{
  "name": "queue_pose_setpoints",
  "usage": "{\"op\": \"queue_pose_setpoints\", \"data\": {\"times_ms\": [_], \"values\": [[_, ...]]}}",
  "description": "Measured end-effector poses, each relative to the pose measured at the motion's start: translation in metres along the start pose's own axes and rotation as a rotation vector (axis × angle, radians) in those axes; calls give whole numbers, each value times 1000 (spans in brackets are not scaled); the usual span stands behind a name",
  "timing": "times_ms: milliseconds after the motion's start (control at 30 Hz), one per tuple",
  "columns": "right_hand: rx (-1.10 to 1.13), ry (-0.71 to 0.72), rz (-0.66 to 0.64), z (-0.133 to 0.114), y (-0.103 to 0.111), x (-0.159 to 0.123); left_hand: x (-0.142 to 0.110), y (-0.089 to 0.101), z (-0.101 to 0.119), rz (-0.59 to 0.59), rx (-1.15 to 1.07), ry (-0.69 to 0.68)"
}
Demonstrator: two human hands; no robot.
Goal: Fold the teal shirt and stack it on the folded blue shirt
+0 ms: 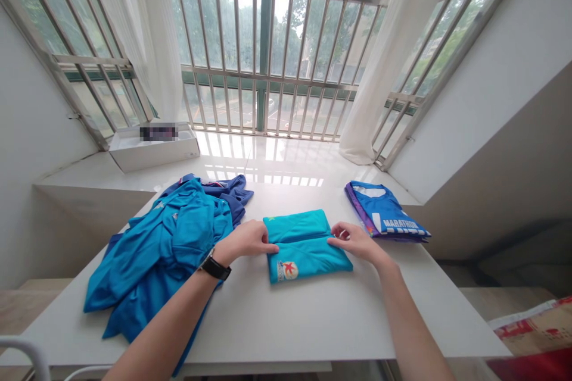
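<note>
Lying between both hands' fingers (269, 247), the folded turquoise garment (308, 256) touches them.

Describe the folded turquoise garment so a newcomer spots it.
Find the white table below the barred window, then look between the left hand and the right hand. The folded turquoise garment lies there, a flat rectangle with a red figure on a pale disc. The left pile is crumpled; the right stack says MARATHON.
</note>
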State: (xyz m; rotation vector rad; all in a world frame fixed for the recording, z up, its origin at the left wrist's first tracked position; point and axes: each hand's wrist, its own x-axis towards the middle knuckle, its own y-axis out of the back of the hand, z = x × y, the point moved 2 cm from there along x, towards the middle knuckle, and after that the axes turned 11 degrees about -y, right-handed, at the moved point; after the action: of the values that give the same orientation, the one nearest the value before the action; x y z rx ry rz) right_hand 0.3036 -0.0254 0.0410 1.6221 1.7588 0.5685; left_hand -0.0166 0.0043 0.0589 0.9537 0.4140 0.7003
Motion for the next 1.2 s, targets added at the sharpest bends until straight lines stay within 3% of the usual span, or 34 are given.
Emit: {"op": "queue_pose_setpoints", "data": {"times_ms": [333, 567, 733, 1200], "values": [[-50, -45, -45, 8, -1, 2, 3, -6, 5, -68, 27, 54], [-23, -24, -38, -1, -2, 0, 7, -11, -5, -148, -202, 24], [9, -37, -100, -3, -1, -3, 7, -11, -10, -166, -247, -5], [81, 23, -159, -7, 3, -6, 3, 6, -1, -18, -207, -214]]}}
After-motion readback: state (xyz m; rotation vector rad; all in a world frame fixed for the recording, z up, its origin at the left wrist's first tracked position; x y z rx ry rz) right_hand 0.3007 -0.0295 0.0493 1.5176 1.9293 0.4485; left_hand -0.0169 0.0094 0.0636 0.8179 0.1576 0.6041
